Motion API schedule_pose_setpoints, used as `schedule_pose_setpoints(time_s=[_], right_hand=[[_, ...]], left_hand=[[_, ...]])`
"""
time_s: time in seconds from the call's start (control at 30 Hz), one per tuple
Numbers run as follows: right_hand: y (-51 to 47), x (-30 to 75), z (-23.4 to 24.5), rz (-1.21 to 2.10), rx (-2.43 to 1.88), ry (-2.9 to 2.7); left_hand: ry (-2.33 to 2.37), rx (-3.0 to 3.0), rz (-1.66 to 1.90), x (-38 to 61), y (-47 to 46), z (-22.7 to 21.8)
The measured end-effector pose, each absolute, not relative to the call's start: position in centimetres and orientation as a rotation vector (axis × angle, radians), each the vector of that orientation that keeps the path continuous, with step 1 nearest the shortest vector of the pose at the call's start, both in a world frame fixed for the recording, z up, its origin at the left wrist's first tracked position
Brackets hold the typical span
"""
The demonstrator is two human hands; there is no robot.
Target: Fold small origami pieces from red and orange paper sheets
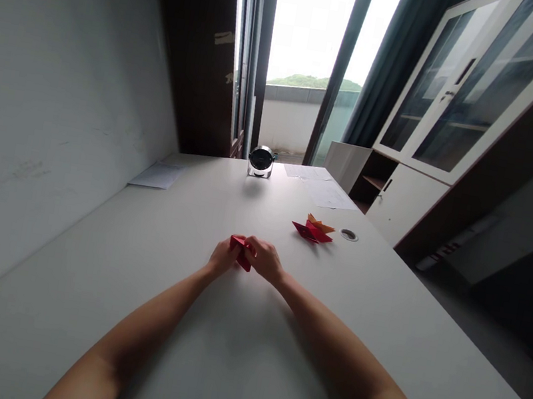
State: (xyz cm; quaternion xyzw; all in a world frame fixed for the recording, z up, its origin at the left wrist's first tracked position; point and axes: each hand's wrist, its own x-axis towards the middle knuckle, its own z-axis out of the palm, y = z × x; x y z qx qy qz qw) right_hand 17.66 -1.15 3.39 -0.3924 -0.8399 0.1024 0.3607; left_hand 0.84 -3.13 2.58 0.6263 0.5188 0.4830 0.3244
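Between my two hands is a piece of folded red paper (243, 262), held just above or against the white table (179, 240). My left hand (223, 257) grips its left side, fingers closed. On the other side my right hand (264, 258) pinches the paper near its top, thumb and fingers together. The hands nearly meet, and they hide part of the folds. Farther right on the table lie several folded paper pieces, red (318, 232) and orange (322, 225), with pointed tips.
A round black-and-silver device (261, 159) stands near the far edge. Printed sheets (330, 195) lie at the back right, and another sheet (157, 175) by the left wall. A round cable hole (348, 235) sits right of the folded pieces. White cabinets (408, 202) stand beyond the right edge.
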Motion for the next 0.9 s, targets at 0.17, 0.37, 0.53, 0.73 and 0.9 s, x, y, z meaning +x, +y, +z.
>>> schedule_pose_setpoints(time_s=[0.17,0.37,0.53,0.73,0.9], right_hand=[[-1.0,17.7,3.2,0.245,-1.013,-2.106],[-0.2,17.9,2.7,0.561,-1.040,-1.847],[0.9,17.9,2.1,1.004,-0.868,-1.599],[1.3,18.0,1.7,1.242,-0.698,-1.465],[1.9,18.1,1.0,1.245,-0.698,-1.402]], left_hand=[[1.283,1.609,1.303,0.8,-2.9,2.5],[1.088,1.310,1.323,0.7,-2.2,1.9],[0.959,1.150,1.346,0.1,-1.8,1.7],[0.871,1.078,1.371,-0.7,-1.2,1.2],[0.816,1.077,1.373,-1.0,-0.8,0.6]])
